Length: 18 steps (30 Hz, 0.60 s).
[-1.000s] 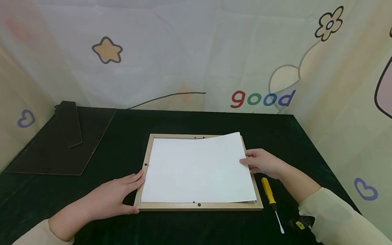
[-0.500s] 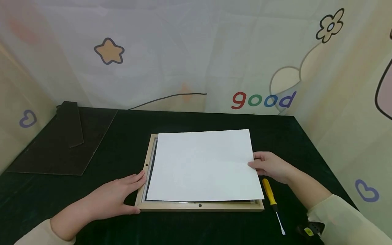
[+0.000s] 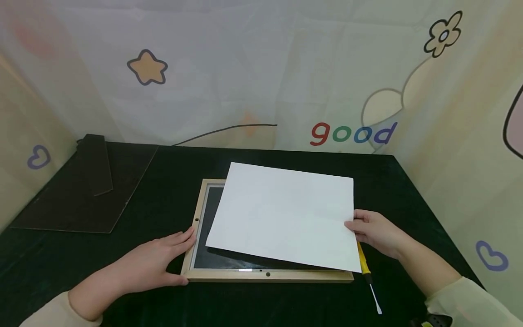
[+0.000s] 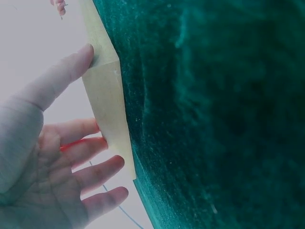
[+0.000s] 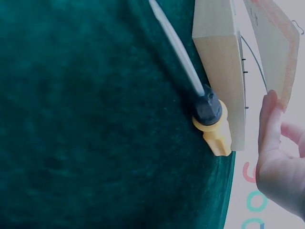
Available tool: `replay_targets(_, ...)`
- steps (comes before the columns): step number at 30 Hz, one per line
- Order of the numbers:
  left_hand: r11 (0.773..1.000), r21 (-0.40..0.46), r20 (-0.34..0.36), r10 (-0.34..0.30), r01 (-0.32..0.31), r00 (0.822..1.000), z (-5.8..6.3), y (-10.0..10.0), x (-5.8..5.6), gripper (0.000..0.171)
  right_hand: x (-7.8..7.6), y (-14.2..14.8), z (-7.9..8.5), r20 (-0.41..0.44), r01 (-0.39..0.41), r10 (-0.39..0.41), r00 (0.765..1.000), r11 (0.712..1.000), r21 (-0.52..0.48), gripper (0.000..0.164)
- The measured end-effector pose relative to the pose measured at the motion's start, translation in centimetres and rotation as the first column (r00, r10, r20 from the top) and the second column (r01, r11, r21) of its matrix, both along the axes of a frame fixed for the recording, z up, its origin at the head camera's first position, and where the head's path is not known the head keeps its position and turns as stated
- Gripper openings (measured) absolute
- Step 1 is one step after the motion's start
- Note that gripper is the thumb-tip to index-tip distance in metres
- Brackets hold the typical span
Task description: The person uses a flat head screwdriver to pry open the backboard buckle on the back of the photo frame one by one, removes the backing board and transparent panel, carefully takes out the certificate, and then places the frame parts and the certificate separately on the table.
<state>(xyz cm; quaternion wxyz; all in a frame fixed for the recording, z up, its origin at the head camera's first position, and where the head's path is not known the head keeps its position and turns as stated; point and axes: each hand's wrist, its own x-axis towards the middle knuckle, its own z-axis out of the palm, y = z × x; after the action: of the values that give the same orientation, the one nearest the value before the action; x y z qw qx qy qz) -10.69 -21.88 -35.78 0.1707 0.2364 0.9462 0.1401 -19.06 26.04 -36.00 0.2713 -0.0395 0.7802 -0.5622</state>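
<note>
A wooden picture frame [image 3: 229, 275] lies flat on the dark green cloth, a clear pane [image 3: 202, 256] showing inside its left part. My left hand [image 3: 151, 263] rests against the frame's left side, its fingers fairly straight and the thumb at the near corner. Between thumb and fingers, my right hand [image 3: 377, 231] pinches the right edge of a white sheet of paper [image 3: 286, 213]. Raised and slanted over the frame, the sheet hides most of it. In the right wrist view, the sheet's underside [image 5: 279, 52] has a pinkish border.
A yellow-handled screwdriver [image 3: 369, 278] lies right of the frame, its handle partly covered by the sheet. At the back left lies a dark backing board [image 3: 61, 209] with a stand leg [image 3: 96, 163]. A printed curtain [image 3: 229, 68] surrounds the table's back and sides.
The right hand has lifted the white sheet out of the frame and moved it right, tilting it and uncovering the pane at the left. The left hand has stayed at the frame.
</note>
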Motion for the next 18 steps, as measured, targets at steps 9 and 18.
replay_targets(9,1.000,0.000,-0.008,-0.005,0.005,1.000,0.3,0.1,0.0,0.089,1.3,0.9,-0.3,0.019,0.076,-0.075,0.997,0.996,-0.037,0.058)
replay_targets(18,1.000,-0.003,0.005,-0.004,0.004,1.000,0.3,-0.1,0.0,0.088,2.6,2.0,-0.9,0.027,0.127,-0.125,0.992,0.989,-0.080,0.058)
